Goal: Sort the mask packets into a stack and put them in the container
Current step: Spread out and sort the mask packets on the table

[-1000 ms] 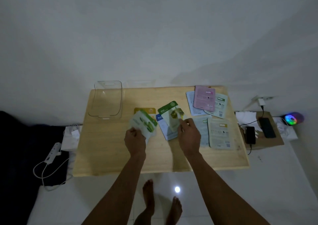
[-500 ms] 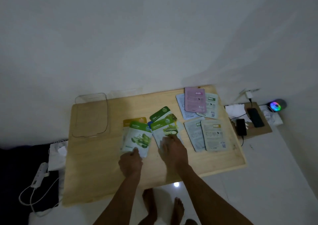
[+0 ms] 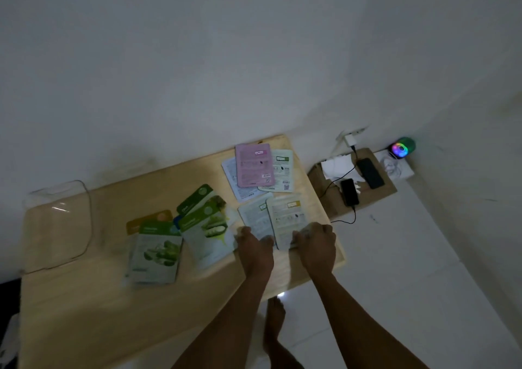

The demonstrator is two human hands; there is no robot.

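Note:
Mask packets lie spread over a wooden table [image 3: 84,312]. A green cucumber packet [image 3: 156,251] sits left of centre on a yellow one [image 3: 147,220]. Beside it lies another green packet [image 3: 206,233] over further ones. Two pale back-side-up packets lie at the right: my left hand [image 3: 254,248] rests on the near edge of the left one [image 3: 254,216], and my right hand [image 3: 316,244] grips the near edge of the right one [image 3: 288,216]. A pink packet [image 3: 252,165] tops a small pile at the far right. The clear plastic container [image 3: 56,224] stands at the table's far left.
A white wall rises behind the table. To the right, a low cardboard stand [image 3: 353,188] carries two phones [image 3: 349,192] on cables, paper and a glowing coloured light [image 3: 401,148]. White floor tiles and my bare feet [image 3: 275,320] lie below the table's near edge.
Both hands moved right, off the green packets and onto the two pale packets. The green packets now lie released on the table. The camera view swung right.

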